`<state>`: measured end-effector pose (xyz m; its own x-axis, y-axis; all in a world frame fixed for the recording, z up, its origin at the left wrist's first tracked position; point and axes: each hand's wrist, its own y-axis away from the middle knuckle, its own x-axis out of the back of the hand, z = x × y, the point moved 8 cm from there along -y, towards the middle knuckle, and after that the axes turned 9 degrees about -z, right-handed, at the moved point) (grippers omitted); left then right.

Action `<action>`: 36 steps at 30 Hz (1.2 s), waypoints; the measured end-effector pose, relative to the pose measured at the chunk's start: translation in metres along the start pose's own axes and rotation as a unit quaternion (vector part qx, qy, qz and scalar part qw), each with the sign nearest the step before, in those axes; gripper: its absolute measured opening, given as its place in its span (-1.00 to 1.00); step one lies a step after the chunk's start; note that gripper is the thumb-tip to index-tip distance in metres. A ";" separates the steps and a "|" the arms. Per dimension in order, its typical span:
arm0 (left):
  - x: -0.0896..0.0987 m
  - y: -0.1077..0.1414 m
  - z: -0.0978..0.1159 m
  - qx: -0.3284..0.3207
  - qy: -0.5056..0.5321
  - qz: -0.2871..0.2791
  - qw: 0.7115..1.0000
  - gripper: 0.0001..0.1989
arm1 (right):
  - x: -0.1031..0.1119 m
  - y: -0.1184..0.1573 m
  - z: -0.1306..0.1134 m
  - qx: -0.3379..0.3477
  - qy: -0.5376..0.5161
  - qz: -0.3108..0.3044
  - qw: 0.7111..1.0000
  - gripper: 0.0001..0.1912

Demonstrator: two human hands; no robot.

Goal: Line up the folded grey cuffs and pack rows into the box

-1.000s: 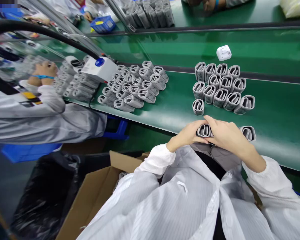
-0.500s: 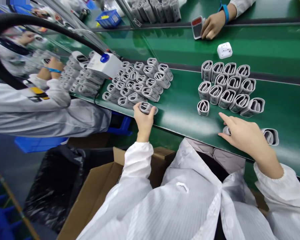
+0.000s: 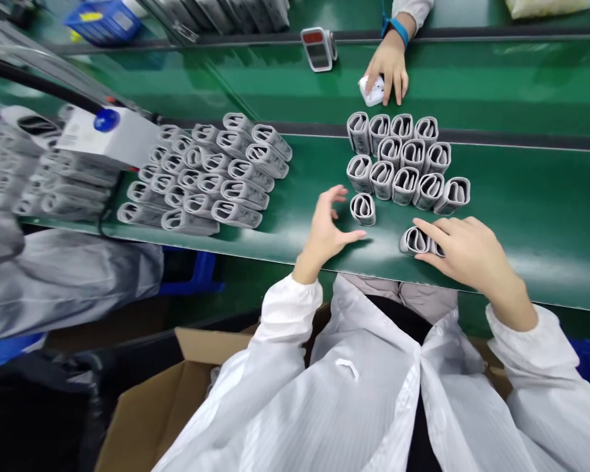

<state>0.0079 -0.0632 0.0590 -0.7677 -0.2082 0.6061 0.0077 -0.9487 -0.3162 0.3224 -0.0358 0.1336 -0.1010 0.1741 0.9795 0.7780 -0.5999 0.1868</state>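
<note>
My left hand [image 3: 325, 229] is open and empty over the bench, thumb and fingers spread. Just beyond its fingers, a single rolled grey cuff [image 3: 362, 210] stands on its own. My right hand [image 3: 467, 252] has thumb and forefinger around a pair of rolled cuffs [image 3: 416, 241] near the bench's front edge; the hand partly hides the second one. Behind them, several rolled cuffs [image 3: 406, 185] stand upright in close rows. To the left is a larger group of rolled cuffs [image 3: 236, 174], tilted and packed together.
Across the green bench [image 3: 305, 164], a co-worker's hand [image 3: 389, 69] touches a small white device [image 3: 372, 90]. A monitor with a grey screen [image 3: 318, 50] stands on the far strip. A white box with a blue knob [image 3: 109, 134] sits left. An open carton [image 3: 152, 406] is below.
My left hand let go of a cuff at the left group and moved right. My right hand brought two cuffs together. The co-worker's hand went from the monitor to the white device. The view shifted right.
</note>
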 end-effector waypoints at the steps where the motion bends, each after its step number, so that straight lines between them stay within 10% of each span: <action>1: -0.016 -0.010 0.004 0.002 0.014 -0.041 0.999 -0.08 | 0.000 -0.003 -0.001 -0.009 0.006 0.000 1.000 -0.35; 10: -0.045 -0.013 0.030 -0.055 0.056 -0.141 0.987 -0.41 | 0.013 -0.042 -0.014 0.010 -0.032 -0.016 0.999 -0.40; 20: -0.050 -0.007 0.029 -0.048 0.072 -0.171 0.981 -0.09 | 0.029 -0.014 0.025 0.073 -0.209 -0.023 0.975 -0.15; 25: -0.043 -0.011 0.027 -0.085 0.084 -0.116 0.986 -0.25 | 0.010 -0.013 0.056 0.130 -0.321 -0.047 0.937 -0.44; 36: -0.037 -0.010 0.030 -0.113 0.108 -0.091 0.984 -0.46 | -0.043 -0.035 0.076 -0.006 -0.502 0.000 0.865 -0.29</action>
<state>0.0553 -0.0530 0.0624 -0.8613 0.0382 0.5067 -0.2663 -0.8832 -0.3861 0.3465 0.0373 0.0792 0.4932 0.7613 0.4210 0.7714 -0.6064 0.1929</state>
